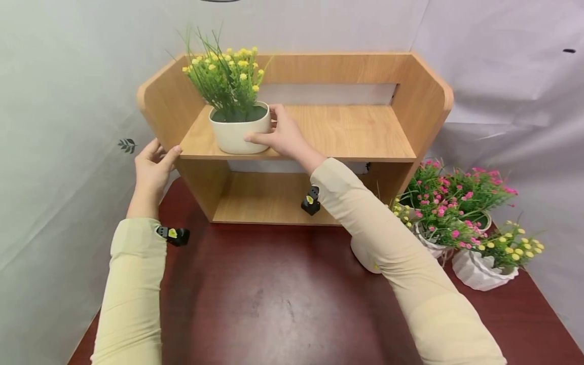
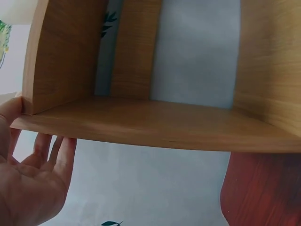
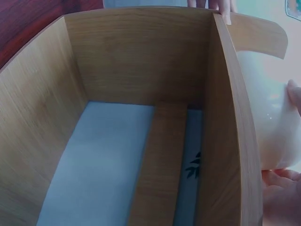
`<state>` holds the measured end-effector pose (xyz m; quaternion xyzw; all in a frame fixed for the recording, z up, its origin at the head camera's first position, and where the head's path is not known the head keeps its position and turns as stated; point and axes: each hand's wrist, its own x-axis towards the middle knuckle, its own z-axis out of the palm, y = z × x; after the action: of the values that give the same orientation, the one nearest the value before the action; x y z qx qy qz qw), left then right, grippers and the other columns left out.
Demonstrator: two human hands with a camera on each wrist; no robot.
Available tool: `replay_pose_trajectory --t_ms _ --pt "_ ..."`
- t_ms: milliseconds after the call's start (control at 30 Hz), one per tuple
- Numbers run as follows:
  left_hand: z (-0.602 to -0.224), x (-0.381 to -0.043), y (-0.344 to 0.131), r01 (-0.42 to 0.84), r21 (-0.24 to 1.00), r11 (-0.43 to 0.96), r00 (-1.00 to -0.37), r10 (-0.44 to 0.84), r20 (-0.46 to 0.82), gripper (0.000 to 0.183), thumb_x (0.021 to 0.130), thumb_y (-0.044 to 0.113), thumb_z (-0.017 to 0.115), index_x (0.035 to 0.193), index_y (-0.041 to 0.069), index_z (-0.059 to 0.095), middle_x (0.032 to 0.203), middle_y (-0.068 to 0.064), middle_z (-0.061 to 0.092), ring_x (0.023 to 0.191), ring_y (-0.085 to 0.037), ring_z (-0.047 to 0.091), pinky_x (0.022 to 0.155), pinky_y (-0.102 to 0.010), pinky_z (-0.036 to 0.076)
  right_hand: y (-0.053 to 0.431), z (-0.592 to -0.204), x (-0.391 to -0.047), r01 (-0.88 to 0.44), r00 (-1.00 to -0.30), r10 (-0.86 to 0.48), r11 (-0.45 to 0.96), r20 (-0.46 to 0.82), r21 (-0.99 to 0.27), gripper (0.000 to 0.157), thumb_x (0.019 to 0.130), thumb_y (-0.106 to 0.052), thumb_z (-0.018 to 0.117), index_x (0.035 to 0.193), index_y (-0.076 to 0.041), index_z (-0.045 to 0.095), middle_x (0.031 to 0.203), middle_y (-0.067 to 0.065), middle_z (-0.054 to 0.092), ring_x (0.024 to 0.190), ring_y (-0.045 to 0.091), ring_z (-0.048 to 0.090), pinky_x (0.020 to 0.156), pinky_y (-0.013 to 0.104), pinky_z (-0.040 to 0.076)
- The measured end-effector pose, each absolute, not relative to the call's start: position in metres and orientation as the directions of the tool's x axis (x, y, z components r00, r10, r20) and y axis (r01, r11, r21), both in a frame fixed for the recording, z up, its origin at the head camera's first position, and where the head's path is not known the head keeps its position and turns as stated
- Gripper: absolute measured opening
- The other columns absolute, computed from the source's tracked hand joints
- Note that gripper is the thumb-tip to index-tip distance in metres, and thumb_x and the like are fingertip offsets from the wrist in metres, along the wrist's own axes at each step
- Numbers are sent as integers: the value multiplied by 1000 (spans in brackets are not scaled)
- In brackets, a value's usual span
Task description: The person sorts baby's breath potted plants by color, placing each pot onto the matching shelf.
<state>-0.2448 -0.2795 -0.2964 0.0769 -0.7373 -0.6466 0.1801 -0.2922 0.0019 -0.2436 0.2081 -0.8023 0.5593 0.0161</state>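
Note:
On the left part of the upper board of a wooden shelf (image 1: 356, 132) sits a white oval flowerpot (image 1: 239, 134) with yellow flowers and long grass. My right hand (image 1: 285, 134) grips the pot's right end, thumb at the front and fingers behind. In the right wrist view, part of that hand (image 3: 282, 193) shows against the white flowerpot (image 3: 270, 108). My left hand (image 1: 152, 165) holds the shelf's left side at the height of the upper board. The left wrist view shows this hand (image 2: 35, 183) with its thumb at the panel's front edge and its fingers against the outer face.
At the right, several potted plants with pink flowers (image 1: 438, 203) and yellow flowers (image 1: 513, 248) stand on the dark red table (image 1: 274, 294). A white pot (image 1: 365, 253) lies partly behind my right sleeve. Pale cloth (image 1: 59, 126) hangs around the table.

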Motion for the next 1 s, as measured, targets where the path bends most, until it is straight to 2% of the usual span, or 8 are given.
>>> replay_pose_trajectory --t_ms 100,167,233,333,467,533,867,1000 --pt "-298 -243 -279 146 982 123 -924 -338 180 50 86 18 70 133 24 56 107 8 63 95 -5 60 82 -18 53 -1 -244 -291 -343 -917 -312 296 250 -891 78 75 -17 81 137 -2 36 135 12 48 121 24 50 95 23 46" --pt "-298 -243 -279 155 981 118 -924 -335 186 50 86 18 70 133 24 56 108 7 63 95 -5 60 79 -17 53 -2 -244 -290 -341 -919 -306 300 249 -891 79 75 -18 81 138 -2 35 136 12 47 121 24 50 95 23 46" --pt "-298 -244 -278 151 980 129 -924 -334 186 50 87 19 69 134 24 56 114 5 63 96 -5 60 86 -21 52 -4 -243 -290 -338 -921 -301 299 248 -892 79 75 -18 81 138 -3 35 136 12 47 122 24 50 95 22 46" --pt "-297 -246 -276 139 983 117 -928 -332 171 49 88 20 68 135 25 54 127 -3 59 104 -9 59 100 -34 47 -6 -243 -291 -341 -920 -300 297 252 -892 80 75 -18 81 139 -3 35 137 12 47 122 24 49 95 22 45" --pt "-296 -249 -272 134 989 67 -937 -317 149 50 89 19 66 137 25 52 142 -13 48 119 -18 54 107 -46 38 -6 -243 -292 -343 -922 -292 305 256 -888 80 75 -20 81 139 -4 36 137 10 48 123 23 49 96 22 45" --pt "-296 -250 -270 133 990 50 -940 -310 142 51 89 19 66 138 24 51 144 -15 45 124 -22 51 108 -48 35 -5 -244 -293 -344 -923 -288 314 257 -885 81 75 -21 81 140 -5 35 138 10 47 123 23 49 97 23 45" --pt "-296 -254 -269 131 991 31 -943 -306 135 51 90 20 65 138 25 51 146 -15 43 130 -26 46 109 -47 34 -10 -246 -294 -364 -922 -274 384 272 -848 83 78 -31 77 144 -10 30 140 7 46 125 19 46 100 25 41" --pt "-298 -255 -268 136 990 36 -942 -304 140 51 90 19 65 138 25 51 146 -15 43 129 -27 46 108 -48 35 -9 -248 -293 -348 -930 -258 380 263 -857 86 80 -31 75 147 -11 26 147 8 40 135 18 39 109 25 35"
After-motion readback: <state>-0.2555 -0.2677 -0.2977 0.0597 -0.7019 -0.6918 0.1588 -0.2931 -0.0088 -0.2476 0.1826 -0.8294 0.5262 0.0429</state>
